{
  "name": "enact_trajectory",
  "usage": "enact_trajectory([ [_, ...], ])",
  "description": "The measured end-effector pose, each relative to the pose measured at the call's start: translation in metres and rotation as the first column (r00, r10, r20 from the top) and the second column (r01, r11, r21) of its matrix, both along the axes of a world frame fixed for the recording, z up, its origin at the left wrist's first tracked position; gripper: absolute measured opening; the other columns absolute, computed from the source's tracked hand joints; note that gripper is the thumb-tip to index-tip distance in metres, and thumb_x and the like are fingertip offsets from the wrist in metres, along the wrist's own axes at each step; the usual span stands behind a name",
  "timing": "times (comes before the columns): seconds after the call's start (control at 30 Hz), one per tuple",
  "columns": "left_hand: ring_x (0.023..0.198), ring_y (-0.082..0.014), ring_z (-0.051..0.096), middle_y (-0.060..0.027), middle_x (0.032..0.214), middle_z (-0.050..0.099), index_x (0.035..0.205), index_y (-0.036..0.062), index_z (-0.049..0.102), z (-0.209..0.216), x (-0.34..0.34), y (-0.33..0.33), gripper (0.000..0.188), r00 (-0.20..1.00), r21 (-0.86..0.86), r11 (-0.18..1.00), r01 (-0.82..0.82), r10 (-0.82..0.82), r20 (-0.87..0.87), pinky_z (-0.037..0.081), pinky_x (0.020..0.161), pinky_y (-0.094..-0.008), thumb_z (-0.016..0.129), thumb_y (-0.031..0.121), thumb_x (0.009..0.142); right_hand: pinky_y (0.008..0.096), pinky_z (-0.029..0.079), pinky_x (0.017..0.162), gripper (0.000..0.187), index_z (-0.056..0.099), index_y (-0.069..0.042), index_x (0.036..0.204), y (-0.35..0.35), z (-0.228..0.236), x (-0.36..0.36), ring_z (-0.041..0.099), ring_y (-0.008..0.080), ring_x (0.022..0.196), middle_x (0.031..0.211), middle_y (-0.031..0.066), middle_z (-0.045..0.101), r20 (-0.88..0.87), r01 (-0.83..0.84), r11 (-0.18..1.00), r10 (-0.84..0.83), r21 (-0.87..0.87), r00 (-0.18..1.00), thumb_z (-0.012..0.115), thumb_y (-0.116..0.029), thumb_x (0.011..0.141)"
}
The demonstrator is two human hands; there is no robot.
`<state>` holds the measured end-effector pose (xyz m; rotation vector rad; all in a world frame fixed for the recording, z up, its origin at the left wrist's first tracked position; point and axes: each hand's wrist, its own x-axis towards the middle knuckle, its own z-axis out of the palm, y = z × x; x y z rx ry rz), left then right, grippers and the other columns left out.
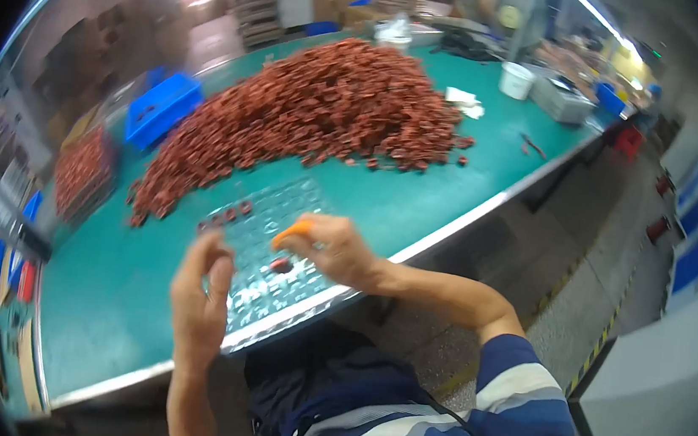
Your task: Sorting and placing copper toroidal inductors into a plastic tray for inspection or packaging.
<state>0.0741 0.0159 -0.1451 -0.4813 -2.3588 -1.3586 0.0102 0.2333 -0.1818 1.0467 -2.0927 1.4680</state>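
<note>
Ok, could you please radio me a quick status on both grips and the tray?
Right grip: pinching orange item. Left grip: blurred, contents unclear. Clear tray: a few dark-red pieces showing. In the way: both grips cover tray edges.

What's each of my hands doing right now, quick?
Left hand: partly curled, blurred; can't tell whether it holds anything.
Right hand: curled, orange item at its front; can't tell if held or worn.

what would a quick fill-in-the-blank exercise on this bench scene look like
The hand holding the small orange object is the person's ____ one.
The bucket right of the reddish heap is coloured ____.
The opaque bin beside the heap's left part is coloured ____.

Missing words: right; white; blue.
</note>
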Motion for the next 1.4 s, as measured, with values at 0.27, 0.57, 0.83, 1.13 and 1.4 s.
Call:
enact_trajectory([
  [0.27, 0.077, -0.0158, 0.061, -0.0092, 0.09, 0.058, 0.118, -0.0003, 0.043, -0.064, -0.01, 0.042, 0.035, 0.893, 0.583, 0.762, 0.281, -0.431, 0.133, 0.052, 0.072, -0.0297, 0.052, 0.027, 0.099, 0.0344, 0.049, 0.063, 0.013, 0.067, -0.001, 0.092, -0.006, -0.004, 0.003, 0.062, 0.0266, 0.072, 0.082, 0.0119, 0.062, -0.036, 0.005, 0.996, -0.008, -0.094, 0.999, 0.065, -0.013, 0.089],
  [0.57, 0.07, -0.0132, 0.058, -0.0073, 0.084, 0.061, 0.108, -0.0029, 0.06, -0.064, -0.024, 0.03, 0.027, 0.887, 0.687, 0.691, 0.225, -0.437, 0.15, 0.049, 0.064, -0.0247, 0.053, 0.021, 0.098, 0.0381, 0.047, 0.075, 0.016, 0.063, -0.002, 0.086, -0.013, -0.008, -0.003, 0.059, 0.0246, 0.083, 0.085, 0.0074, 0.056, -0.54, 0.206, 0.976, -0.136, 0.07, 0.83, 0.07, -0.011, 0.075],
  [0.83, 0.062, -0.0104, 0.052, -0.0054, 0.079, 0.059, 0.099, -0.0006, 0.059, -0.072, -0.018, 0.042, 0.014, 0.943, 0.826, 0.563, 0.045, -0.298, 0.152, 0.043, 0.056, -0.0218, 0.054, 0.012, 0.097, 0.036, 0.043, 0.08, 0.013, 0.067, -0.006, 0.083, -0.018, -0.02, 0.004, 0.055, 0.0231, 0.085, 0.088, 0.0071, 0.06, -0.093, 0.129, 0.991, -0.131, -0.027, 0.987, 0.066, -0.019, 0.087],
  [1.13, 0.059, -0.0076, 0.048, -0.001, 0.073, 0.052, 0.101, 0.0024, 0.056, -0.075, -0.015, 0.02, 0.014, 0.973, 0.688, 0.707, -0.163, 0.001, 0.229, 0.04, 0.052, -0.021, 0.05, 0.014, 0.097, 0.0265, 0.047, 0.079, 0.02, 0.068, -0.003, 0.098, -0.064, -0.049, -0.008, 0.058, 0.0103, 0.091, 0.096, 0.0034, 0.064, 0.535, -0.011, 0.95, 0.184, -0.311, 0.825, 0.061, -0.021, 0.093],
  [1.4, 0.074, -0.0116, 0.056, -0.0056, 0.085, 0.056, 0.121, -0.0018, 0.047, -0.069, -0.017, 0.031, 0.028, 0.939, 0.676, 0.729, 0.111, -0.3, 0.169, 0.047, 0.069, -0.0249, 0.051, 0.002, 0.094, 0.0224, 0.047, 0.069, 0.035, 0.063, 0.0, 0.109, -0.023, -0.047, -0.005, 0.056, 0.0074, 0.079, 0.089, 0.0023, 0.063, 0.58, -0.111, 0.945, 0.279, -0.309, 0.765, 0.057, -0.033, 0.097],
])
